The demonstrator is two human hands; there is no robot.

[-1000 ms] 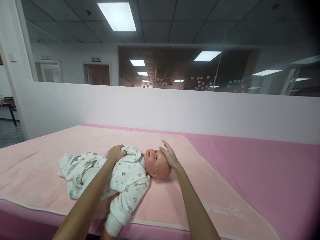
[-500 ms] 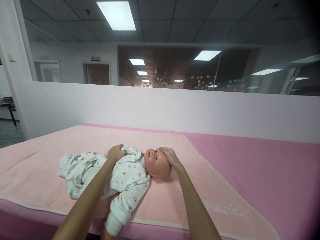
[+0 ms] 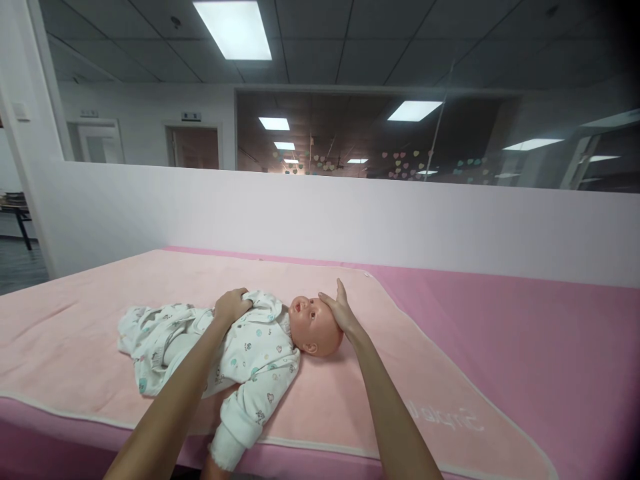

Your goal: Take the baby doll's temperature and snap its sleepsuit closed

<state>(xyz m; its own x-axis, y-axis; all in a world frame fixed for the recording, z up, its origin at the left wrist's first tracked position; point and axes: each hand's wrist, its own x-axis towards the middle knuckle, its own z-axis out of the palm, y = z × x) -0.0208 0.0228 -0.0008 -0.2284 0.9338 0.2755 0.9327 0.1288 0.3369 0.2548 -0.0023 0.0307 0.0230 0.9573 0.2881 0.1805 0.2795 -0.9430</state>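
A baby doll (image 3: 260, 343) in white printed clothes lies on its back across a peach blanket, its bare head to the right. My left hand (image 3: 233, 306) is closed over the far side of the doll's torso, fingers partly hidden against the cloth. On the forehead and crown of the doll's head (image 3: 316, 333) rests my right hand (image 3: 341, 310), thumb raised away from the fingers. The doll's near sleeve (image 3: 240, 420) hangs over the front edge of the bed.
The peach blanket (image 3: 95, 333) has a white border and covers most of a pink mattress (image 3: 525, 327). Behind it stands a low white wall (image 3: 320, 217) topped by glass. A dark-legged table (image 3: 17, 215) is at the far left.
One digit of my right hand has lifted and spread upward from the doll's head. My left hand and the doll stay where they were.
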